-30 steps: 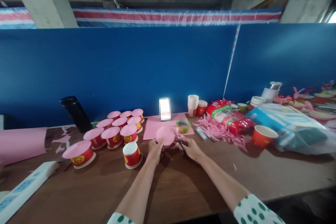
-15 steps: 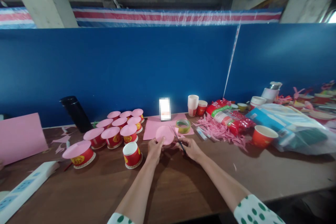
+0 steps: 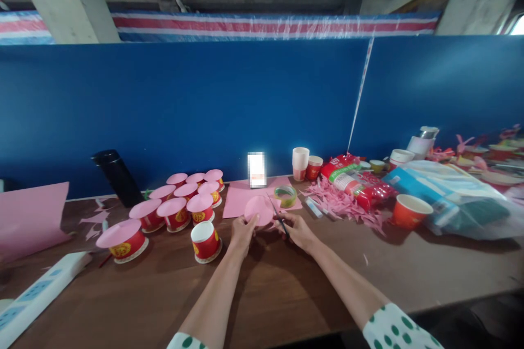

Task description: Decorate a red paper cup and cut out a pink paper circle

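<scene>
Pinched in my left hand (image 3: 243,234) is a round pink paper disc (image 3: 258,211), held upright above the table. My right hand (image 3: 298,233) is closed around a pair of dark-handled scissors (image 3: 280,219), whose blades point up and left beside the disc's right edge. Behind the disc lies a pink paper sheet (image 3: 236,199), with a roll of green-yellow tape (image 3: 285,196) resting on its right part. Left of my left hand stands a red paper cup (image 3: 206,242) with a white top and no disc on it.
Several red cups topped with pink discs (image 3: 118,233) stand on the left, before a black bottle (image 3: 117,177). A white power strip (image 3: 43,294) lies front left. Pink paper shreds (image 3: 344,204), a red packet (image 3: 358,182) and an orange-red cup (image 3: 411,211) are on the right.
The disc in my left hand has shifted and turned slightly to the right. At the far left, the large pink sheet has moved and now bends at its right edge. The scissors stay beside the disc.
</scene>
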Action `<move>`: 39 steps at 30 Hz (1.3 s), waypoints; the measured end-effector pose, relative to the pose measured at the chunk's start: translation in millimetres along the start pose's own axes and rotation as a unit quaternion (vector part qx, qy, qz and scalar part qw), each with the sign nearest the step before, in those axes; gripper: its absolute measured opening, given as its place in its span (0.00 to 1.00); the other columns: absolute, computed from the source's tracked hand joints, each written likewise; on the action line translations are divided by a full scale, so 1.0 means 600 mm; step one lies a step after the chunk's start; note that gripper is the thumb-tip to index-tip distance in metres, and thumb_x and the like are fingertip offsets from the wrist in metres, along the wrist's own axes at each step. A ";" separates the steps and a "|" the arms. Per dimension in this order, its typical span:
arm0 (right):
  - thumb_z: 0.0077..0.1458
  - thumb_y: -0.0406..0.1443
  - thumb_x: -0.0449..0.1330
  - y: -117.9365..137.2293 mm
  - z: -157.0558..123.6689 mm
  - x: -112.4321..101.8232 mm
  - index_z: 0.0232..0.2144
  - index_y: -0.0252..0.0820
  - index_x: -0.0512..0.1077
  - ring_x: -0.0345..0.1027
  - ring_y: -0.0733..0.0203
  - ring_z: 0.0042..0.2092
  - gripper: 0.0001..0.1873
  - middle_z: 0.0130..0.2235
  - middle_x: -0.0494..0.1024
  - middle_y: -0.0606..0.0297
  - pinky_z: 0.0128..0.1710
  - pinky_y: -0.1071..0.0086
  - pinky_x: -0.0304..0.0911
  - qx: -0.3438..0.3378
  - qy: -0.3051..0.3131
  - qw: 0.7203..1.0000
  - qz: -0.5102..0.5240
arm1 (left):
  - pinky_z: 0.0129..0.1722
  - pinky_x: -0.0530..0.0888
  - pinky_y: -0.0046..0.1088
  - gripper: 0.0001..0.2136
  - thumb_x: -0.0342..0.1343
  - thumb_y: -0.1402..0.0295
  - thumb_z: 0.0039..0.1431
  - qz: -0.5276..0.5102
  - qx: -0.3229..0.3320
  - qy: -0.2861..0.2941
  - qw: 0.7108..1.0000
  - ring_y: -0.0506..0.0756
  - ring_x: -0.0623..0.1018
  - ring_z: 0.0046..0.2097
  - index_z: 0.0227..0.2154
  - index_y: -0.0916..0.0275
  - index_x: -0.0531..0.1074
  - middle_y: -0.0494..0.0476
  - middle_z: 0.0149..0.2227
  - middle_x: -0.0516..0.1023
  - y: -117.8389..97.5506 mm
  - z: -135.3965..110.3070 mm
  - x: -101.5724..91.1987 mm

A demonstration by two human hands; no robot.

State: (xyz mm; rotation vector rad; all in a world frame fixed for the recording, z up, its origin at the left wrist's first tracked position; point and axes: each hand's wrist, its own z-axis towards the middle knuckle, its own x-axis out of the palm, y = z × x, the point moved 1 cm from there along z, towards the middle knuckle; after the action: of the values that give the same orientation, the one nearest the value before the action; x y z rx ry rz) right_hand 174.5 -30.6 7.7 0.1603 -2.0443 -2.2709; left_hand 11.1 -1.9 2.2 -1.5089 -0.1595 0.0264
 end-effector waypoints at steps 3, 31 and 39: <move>0.42 0.44 0.63 -0.001 0.000 -0.001 0.35 0.36 0.72 0.54 0.73 0.17 0.20 0.19 0.65 0.72 0.14 0.79 0.48 0.003 -0.004 1.000 -0.001 | 0.14 0.55 0.21 0.15 0.62 0.60 0.37 -0.002 -0.002 0.001 1.000 0.44 0.59 0.14 0.16 0.68 0.68 0.47 0.11 0.63 0.000 0.000 0.001; 0.42 0.44 0.63 -0.008 0.003 -0.004 0.32 0.36 0.73 0.54 0.73 0.16 0.17 0.17 0.65 0.73 0.15 0.78 0.50 -0.007 0.004 1.000 -0.009 | 0.13 0.54 0.20 0.15 0.61 0.59 0.38 -0.005 -0.005 -0.005 1.000 0.44 0.59 0.13 0.18 0.68 0.69 0.46 0.10 0.63 0.006 0.002 -0.003; 0.43 0.45 0.62 -0.010 0.002 -0.005 0.32 0.37 0.73 0.55 0.73 0.16 0.17 0.17 0.65 0.73 0.14 0.78 0.50 -0.006 0.003 1.000 -0.018 | 0.13 0.54 0.20 0.16 0.61 0.58 0.38 -0.016 -0.015 -0.009 1.000 0.44 0.59 0.13 0.18 0.67 0.69 0.45 0.10 0.61 0.004 0.000 -0.002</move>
State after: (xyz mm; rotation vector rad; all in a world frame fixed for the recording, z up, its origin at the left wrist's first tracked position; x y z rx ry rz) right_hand 177.3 -28.5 2.2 0.2045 -2.0406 -2.2997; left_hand 9.8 -1.7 -0.1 -1.5364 -0.1989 0.0131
